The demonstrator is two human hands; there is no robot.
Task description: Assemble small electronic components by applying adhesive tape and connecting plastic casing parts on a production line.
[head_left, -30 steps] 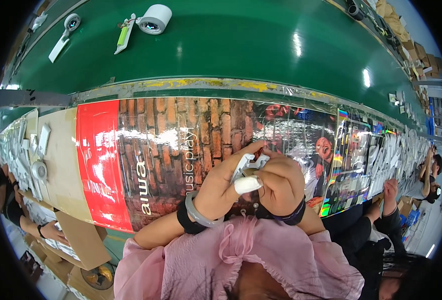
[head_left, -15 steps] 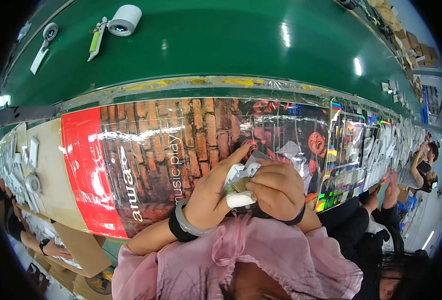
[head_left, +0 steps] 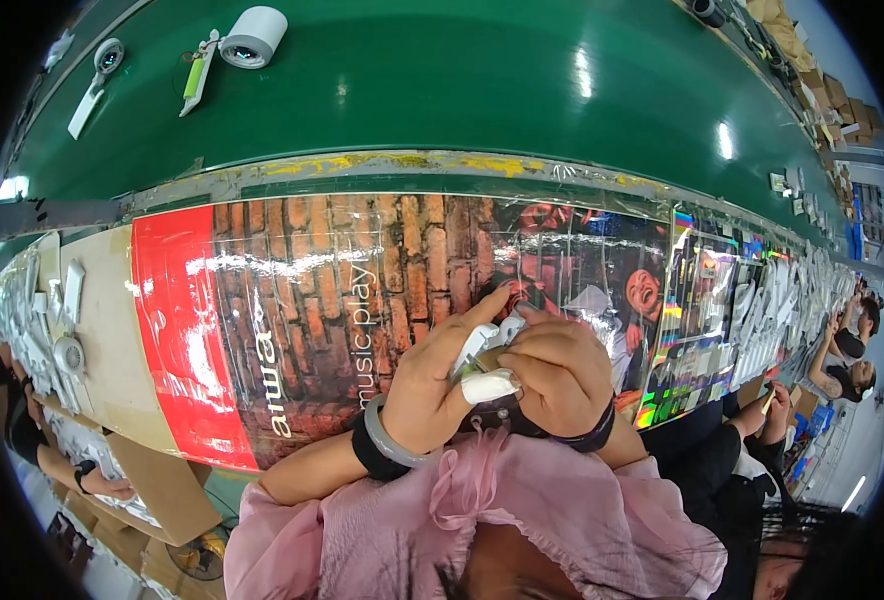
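Belt first, the biggest thing on show: a green belt (head_left: 442,100) runs right across beyond the brick-print sheet (head_left: 307,240), and that glossy sheet is our landmark. Off its right end, a long heap of white pieces (head_left: 774,310); off its near left corner, an open cardboard carton (head_left: 167,485). Now to the hands, both over the near side of the sheet, right of its red band (head_left: 187,340). Left hand (head_left: 424,388), index finger stretched away from the body, thumb folded in, no slack in that grip; right hand (head_left: 565,375), fingers curled tight, tips pressed inward. Beyond the sheet, to its left, a white drum-shaped housing (head_left: 259,35) lies on the belt, a slim strip with a green cylinder (head_left: 194,78) next to it. And here's the key spot: the white plastic part (head_left: 474,346), above the sheet, pinched between both sets of fingers, touching each, more of it showing on the left hand's side. Its long axis seems to slant away from the body and rightward, though the fingers cover too much to be sure. Smallest of all, the white wrap (head_left: 489,387) on the left thumb, just on the body side of that part.
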